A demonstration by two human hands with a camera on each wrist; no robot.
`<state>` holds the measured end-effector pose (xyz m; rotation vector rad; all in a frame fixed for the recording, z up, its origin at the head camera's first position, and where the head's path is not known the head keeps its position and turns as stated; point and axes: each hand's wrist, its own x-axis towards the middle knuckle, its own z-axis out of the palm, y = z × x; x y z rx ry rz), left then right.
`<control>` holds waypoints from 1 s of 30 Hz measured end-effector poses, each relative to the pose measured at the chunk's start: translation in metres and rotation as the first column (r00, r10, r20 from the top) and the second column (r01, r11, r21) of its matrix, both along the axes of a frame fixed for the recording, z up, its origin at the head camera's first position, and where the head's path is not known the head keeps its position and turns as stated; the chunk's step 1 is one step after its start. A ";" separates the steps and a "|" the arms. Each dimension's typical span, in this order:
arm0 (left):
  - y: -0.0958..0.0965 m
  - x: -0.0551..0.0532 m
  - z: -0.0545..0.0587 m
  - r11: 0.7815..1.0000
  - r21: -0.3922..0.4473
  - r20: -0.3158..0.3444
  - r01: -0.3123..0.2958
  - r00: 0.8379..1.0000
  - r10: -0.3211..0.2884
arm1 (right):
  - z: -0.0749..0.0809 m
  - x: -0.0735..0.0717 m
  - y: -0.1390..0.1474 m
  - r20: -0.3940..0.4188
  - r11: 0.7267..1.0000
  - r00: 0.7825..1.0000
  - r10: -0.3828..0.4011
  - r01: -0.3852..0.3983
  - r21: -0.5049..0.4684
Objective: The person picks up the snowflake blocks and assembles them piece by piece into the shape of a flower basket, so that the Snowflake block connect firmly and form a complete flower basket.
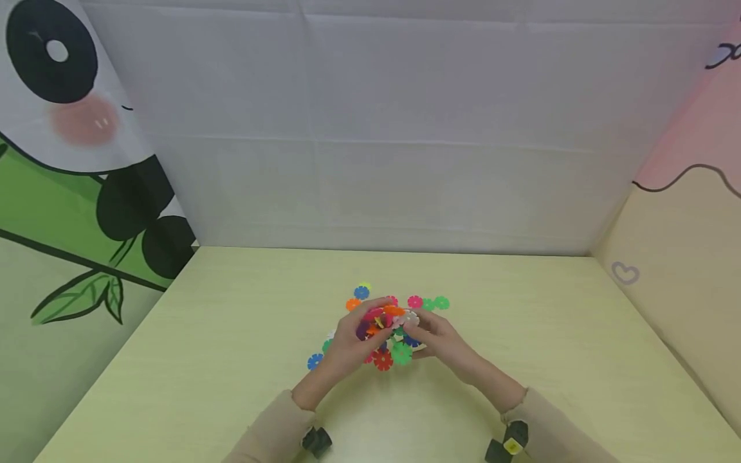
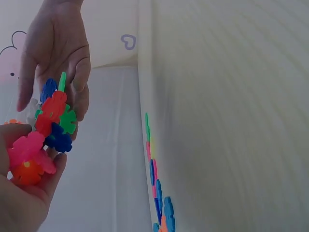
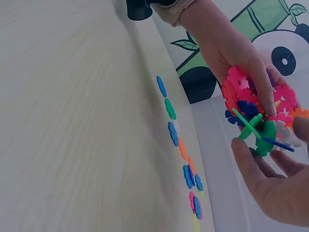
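A colourful cluster of interlocking plastic snowflake discs (image 1: pixel 394 310) is held up between the two hands, over the table. My left hand (image 1: pixel 349 342) grips its left side, thumb in front, around pink and orange discs. On the other side, my right hand (image 1: pixel 444 342) has its thumb and fingers around the edge by a white disc (image 1: pixel 411 317). The right wrist view shows green discs (image 3: pixel 265 137) and a dark blue one sticking out near the right fingertips. Red and blue discs (image 2: pixel 59 139) face the right palm in the left wrist view. Fingers hide part of the cluster.
Loose discs lie flat on the pale table (image 1: pixel 202 386) behind and left of the hands, among them a blue disc (image 1: pixel 315 361), an orange disc (image 1: pixel 353 304) and a green disc (image 1: pixel 442 302). A white cloth wall (image 1: pixel 370 193) stands behind; printed panels flank both sides.
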<state>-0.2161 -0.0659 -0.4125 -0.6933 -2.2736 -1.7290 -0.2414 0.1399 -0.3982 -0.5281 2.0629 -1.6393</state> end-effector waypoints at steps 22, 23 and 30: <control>-0.019 0.000 0.007 0.988 -0.147 0.101 0.049 0.994 -0.034 | -0.003 0.004 0.005 -0.132 0.999 0.991 0.007 -0.013 -0.044; -0.019 0.001 0.007 0.988 -0.146 0.085 0.048 0.996 -0.035 | -0.002 0.005 0.004 -0.136 0.999 0.991 0.005 -0.011 -0.040; -0.020 0.002 0.008 0.990 -0.117 0.097 0.075 0.993 -0.064 | -0.003 0.006 0.002 -0.143 0.998 0.989 -0.046 0.042 -0.037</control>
